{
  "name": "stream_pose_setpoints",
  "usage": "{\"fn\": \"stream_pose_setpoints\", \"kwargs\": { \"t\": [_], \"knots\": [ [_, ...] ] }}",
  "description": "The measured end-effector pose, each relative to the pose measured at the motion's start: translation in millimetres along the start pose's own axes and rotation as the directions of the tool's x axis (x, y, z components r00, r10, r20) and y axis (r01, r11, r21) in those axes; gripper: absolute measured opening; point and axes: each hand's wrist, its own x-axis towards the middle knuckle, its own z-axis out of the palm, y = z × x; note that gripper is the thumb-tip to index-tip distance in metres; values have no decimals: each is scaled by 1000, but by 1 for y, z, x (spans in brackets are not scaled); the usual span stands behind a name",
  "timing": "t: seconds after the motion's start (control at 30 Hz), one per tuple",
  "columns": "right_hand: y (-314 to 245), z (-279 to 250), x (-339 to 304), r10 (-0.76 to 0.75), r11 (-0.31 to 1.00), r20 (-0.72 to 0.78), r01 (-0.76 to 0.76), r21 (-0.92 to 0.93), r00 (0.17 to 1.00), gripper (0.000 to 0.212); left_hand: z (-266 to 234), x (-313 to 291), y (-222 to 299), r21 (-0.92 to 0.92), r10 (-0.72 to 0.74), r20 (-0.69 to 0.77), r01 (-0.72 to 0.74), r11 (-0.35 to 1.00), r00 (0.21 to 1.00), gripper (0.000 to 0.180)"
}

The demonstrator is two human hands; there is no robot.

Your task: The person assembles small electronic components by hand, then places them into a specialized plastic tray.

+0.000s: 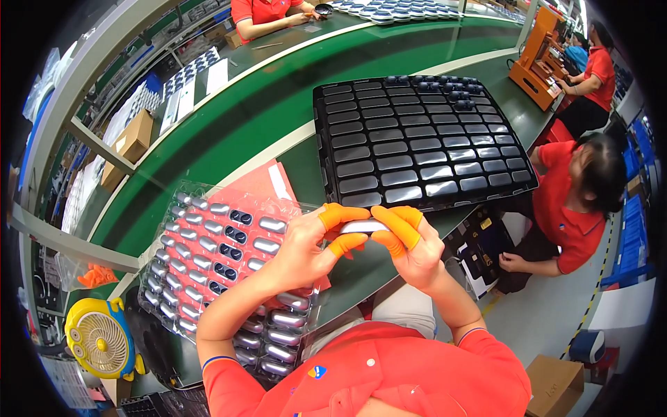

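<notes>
Between my two hands is a small silver oval casing (363,226), seen nearly edge-on. My left hand (313,240) pinches its left end, and my right hand (414,244) grips the right end; orange finger cots cover the fingertips. Below and left of my hands lies a clear plastic tray (182,186) filled with rows of silver oval casings. One column of pieces in it shows a dark face with two round openings (231,251). Beyond my hands rests a large black tray (379,149) of rounded rectangular pockets, with several dark parts (445,85) at its far edge.
A green conveyor belt (267,115) curves behind the trays. Pink sheets (251,182) lie beneath the clear tray. At lower left stands a yellow and blue fan (102,340). A co-worker in red (566,194) sits at right, near an orange machine (538,62). Another co-worker (267,17) works across the belt.
</notes>
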Motion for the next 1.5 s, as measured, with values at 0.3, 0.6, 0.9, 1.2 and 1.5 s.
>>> {"fn": "stream_pose_setpoints", "kwargs": {
  "t": [0.3,0.6,0.9,1.2,1.5],
  "knots": [
    [-5,8,-6,3,1000,3,-3,15,1000,36,7,-4,-7,174,117,-41,-108,979,992,25],
    [-1,-1,-10,147,985,55,-151,80,988,34,16,-7,-16,-65,-78,-19,77,995,997,21],
    [-5,-14,-6,451,862,176,-478,170,875,30,10,5,-7,-321,-195,-18,180,930,981,23],
    [0,1,-9,487,435,320,-543,718,813,35,4,1,-6,-144,-330,37,332,932,943,31],
    [6,-5,-10,548,271,575,-780,565,607,41,-3,6,-10,270,101,-63,-80,959,993,35]
  ]
}}
